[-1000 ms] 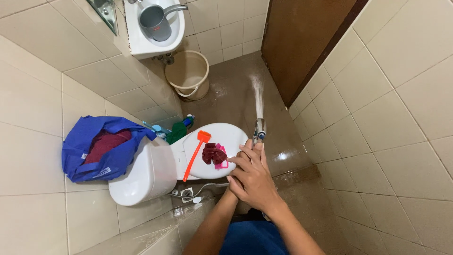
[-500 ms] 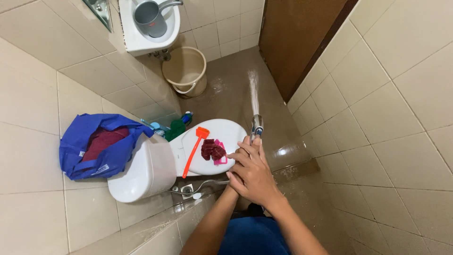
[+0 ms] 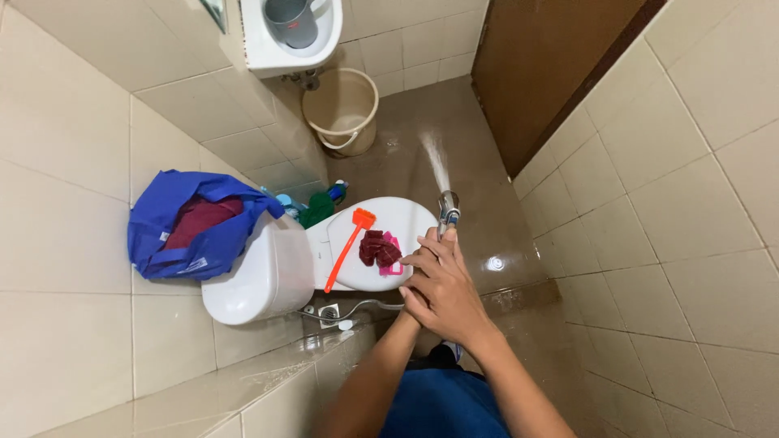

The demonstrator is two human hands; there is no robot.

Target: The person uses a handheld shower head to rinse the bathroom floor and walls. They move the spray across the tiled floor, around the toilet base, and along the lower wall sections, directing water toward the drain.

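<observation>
Chrome glints at the tip of the spray nozzle (image 3: 447, 209), which both hands clasp together: the right hand (image 3: 446, 296) wraps over the left hand (image 3: 422, 264), fingers closed tight round the handle. Its water jet (image 3: 435, 162) shoots away onto the wet brown floor (image 3: 398, 154) toward the door (image 3: 552, 65). A steady two-handed grip seems wise, aiming low so spray does not bounce off the tiles. Just beside the hands, the closed toilet lid (image 3: 402, 223) carries an orange brush (image 3: 349, 243) and a dark red cloth (image 3: 377, 247). A beige bucket (image 3: 345, 109) stands farther off.
</observation>
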